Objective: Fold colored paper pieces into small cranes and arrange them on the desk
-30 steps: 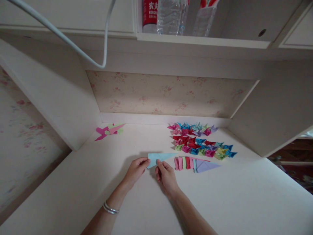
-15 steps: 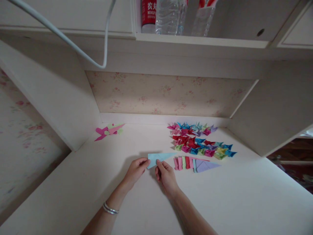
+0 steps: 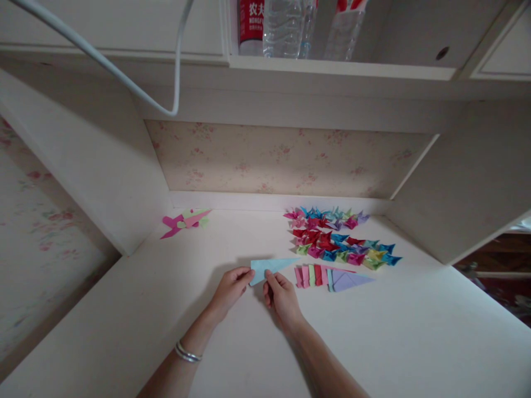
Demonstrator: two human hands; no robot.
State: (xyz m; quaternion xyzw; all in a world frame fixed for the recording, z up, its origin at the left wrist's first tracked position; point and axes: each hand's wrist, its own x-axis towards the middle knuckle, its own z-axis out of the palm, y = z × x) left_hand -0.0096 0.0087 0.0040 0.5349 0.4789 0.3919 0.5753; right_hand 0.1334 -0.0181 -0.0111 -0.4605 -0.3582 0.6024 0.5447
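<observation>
A light blue piece of folded paper (image 3: 274, 265) tapers to a point on the right, held just over the white desk. My left hand (image 3: 229, 290) pinches its blunt left end between thumb and fingers. With thumb and curled fingers, my right hand (image 3: 282, 298) grips its lower edge near the middle. Close by on the right lies an overlapping row of folded paper pieces (image 3: 352, 280) in pink, green, red, blue and lilac. Behind them stand several rows of small folded paper cranes (image 3: 323, 239) in many colours.
Pink and green paper scraps (image 3: 182, 222) lie at the desk's back left. A shelf above holds clear plastic bottles (image 3: 282, 30) and a red-labelled container (image 3: 251, 25). A white cable or tube (image 3: 176, 83) hangs at upper left. Side panels bound the white desk (image 3: 124, 309).
</observation>
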